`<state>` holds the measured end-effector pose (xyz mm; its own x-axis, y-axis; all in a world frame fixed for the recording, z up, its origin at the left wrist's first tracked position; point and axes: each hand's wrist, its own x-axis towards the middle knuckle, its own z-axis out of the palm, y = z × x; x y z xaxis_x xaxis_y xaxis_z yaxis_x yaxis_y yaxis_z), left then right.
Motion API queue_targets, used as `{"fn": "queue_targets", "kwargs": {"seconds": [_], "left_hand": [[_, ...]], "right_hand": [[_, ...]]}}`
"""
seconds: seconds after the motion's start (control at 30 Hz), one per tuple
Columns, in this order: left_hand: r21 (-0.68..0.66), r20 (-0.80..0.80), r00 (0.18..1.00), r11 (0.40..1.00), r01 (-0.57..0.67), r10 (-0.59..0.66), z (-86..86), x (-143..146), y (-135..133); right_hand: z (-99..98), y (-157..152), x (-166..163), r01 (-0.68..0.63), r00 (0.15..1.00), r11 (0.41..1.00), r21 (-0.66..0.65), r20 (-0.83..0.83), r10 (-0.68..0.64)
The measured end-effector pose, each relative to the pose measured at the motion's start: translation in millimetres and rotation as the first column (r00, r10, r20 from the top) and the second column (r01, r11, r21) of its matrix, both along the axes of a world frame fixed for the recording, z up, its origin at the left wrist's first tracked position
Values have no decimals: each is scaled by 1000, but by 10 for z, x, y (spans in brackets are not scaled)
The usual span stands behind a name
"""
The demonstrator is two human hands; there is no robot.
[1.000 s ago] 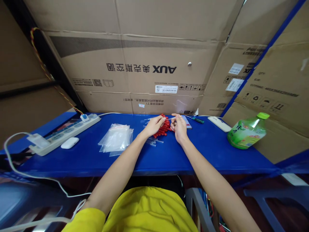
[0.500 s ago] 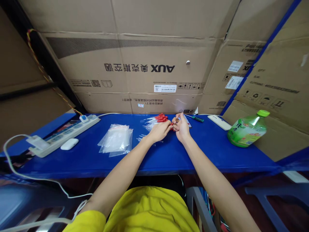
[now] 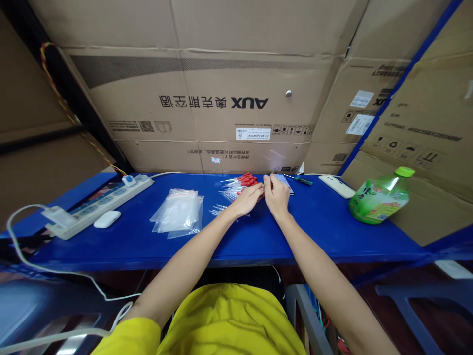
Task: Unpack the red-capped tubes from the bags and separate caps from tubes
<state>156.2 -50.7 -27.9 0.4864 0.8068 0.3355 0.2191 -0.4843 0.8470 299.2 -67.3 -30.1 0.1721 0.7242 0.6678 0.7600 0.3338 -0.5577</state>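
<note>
My left hand [image 3: 249,199] and my right hand [image 3: 277,196] meet over the blue table, with fingers bent and pinched together. Whatever is between them is hidden by the fingers. Just behind and left of my left hand lies a pile of small red-handled tools [image 3: 248,180], their thin pale shafts pointing left. Several loose thin shafts [image 3: 218,210] lie by my left wrist. A phone [image 3: 284,181] is partly covered by my right hand. Close to its right rests a screwdriver with a green and black handle [image 3: 303,181].
Clear plastic bags [image 3: 179,212] are stacked to the left. Farther left lie a white earphone case [image 3: 107,219] and a power strip [image 3: 99,207] with cables. To the right are a white power bank-like slab [image 3: 336,186] and a green bottle [image 3: 380,197]. Cardboard [image 3: 221,74] walls the back.
My right hand has turned from palm-up with curled fingers to back-up, fingertips against my left hand. The red handle seen between the hands is now hidden. My left hand has barely moved.
</note>
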Motion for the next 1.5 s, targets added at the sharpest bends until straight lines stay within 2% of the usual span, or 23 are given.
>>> {"fn": "queue_targets", "kwargs": {"seconds": [0.13, 0.27, 0.47, 0.57, 0.63, 0.77, 0.9, 0.97, 1.03, 1.17, 1.23, 1.3, 1.4, 1.5], "left_hand": [[-28, 25, 999, 999, 24, -23, -18, -7, 34], [-19, -1, 1000, 1000, 4, -4, -19, -9, 77], [29, -10, 1000, 1000, 2, -2, -7, 10, 60], [121, -54, 998, 993, 14, -8, 8, 3, 28], [229, -98, 995, 973, 15, 8, 14, -9, 21], [438, -131, 982, 897, -66, 136, 26, -57, 40], [496, -102, 975, 860, -124, 199, 60, -113, 54], [476, -75, 982, 871, -119, 176, 81, -118, 53], [396, -6, 989, 909, -134, 149, 96, -100, 49], [30, 282, 948, 986, -164, 149, 95, -40, 36], [-146, 395, 900, 980, -139, 186, 88, -28, 36], [-250, 429, 870, 958, -143, 242, 87, -39, 51], [-264, 390, 868, 941, -213, 306, 98, -93, 104], [-153, 332, 878, 938, -311, 346, 125, -181, 148]], "right_hand": [[-46, 43, 28, -29, 996, 998, -60, 87, 35], [-69, 59, -29, 25, 991, 997, -74, 135, -15], [-81, 74, -53, 45, 994, 997, -60, 102, -39], [-72, 88, 16, 17, 999, 999, -34, 40, -16], [-61, 87, 61, -39, 999, 999, -10, 9, 39], [-40, 70, 84, -148, 989, 988, 50, -14, 148], [-26, 49, 64, -139, 990, 988, 63, 7, 139], [-18, 32, 59, -120, 993, 992, 32, 3, 120], [-9, 10, 52, -122, 992, 992, -24, -8, 122], [-7, -17, 9, -224, 974, 970, -98, -45, 221], [-20, -13, -17, -271, 962, 957, -100, -51, 268], [-42, 4, -33, -290, 957, 951, -104, -30, 289], [-80, 40, -33, -299, 951, 947, -113, 40, 305], [-105, 68, -19, -285, 947, 951, -119, 118, 298]]}}
